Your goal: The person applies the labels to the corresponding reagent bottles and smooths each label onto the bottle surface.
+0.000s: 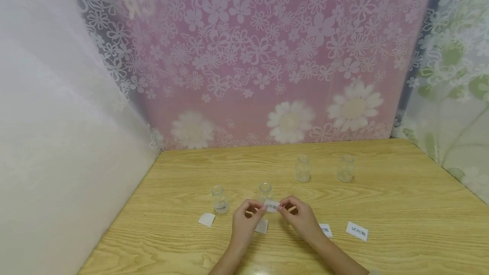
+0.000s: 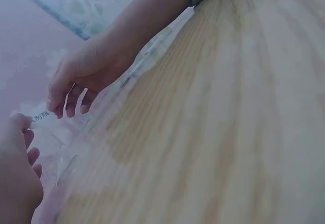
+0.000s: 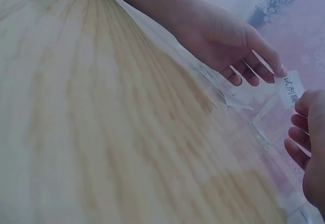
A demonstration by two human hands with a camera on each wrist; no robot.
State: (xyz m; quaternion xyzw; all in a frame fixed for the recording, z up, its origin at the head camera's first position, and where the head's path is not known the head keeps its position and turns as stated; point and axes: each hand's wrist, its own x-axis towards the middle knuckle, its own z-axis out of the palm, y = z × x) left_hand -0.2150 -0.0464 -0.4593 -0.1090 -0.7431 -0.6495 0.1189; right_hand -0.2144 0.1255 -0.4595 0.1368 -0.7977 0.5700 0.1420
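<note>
Small white label (image 1: 271,206), dark printed characters, above tabletop (image 1: 164,241); fingers of left hand (image 1: 245,219) and right hand (image 1: 302,219) clamped on opposite ends. I see fingertips covering ends, glass jar (image 1: 265,189) behind partly hidden.

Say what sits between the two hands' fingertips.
A small white printed label, pinched at one end by the left hand and at the other by the right hand; the head view shows it.
</note>
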